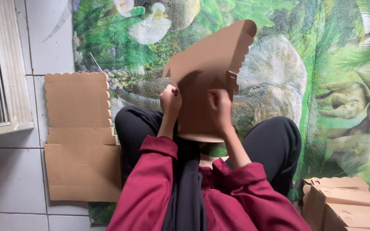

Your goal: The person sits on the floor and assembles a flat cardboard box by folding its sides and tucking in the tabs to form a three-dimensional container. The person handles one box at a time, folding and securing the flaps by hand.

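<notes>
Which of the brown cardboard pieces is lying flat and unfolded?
The flat cardboard blank on the tiled floor at the left. The one in both hands is partly folded, and the boxes at lower right are already assembled.

A flat, unfolded cardboard blank with scalloped edges (80, 137) was laid on the white tiled floor (9, 179). A jungle-printed mat (343, 77) was spread beside it, and folded cardboard boxes (347, 203) were stacked at its corner.

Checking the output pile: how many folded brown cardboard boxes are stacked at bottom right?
3 at least: folded brown cardboard boxes, one at the back, one in the middle, one in front. The frame edge cuts the stack, so more may be hidden.
</notes>
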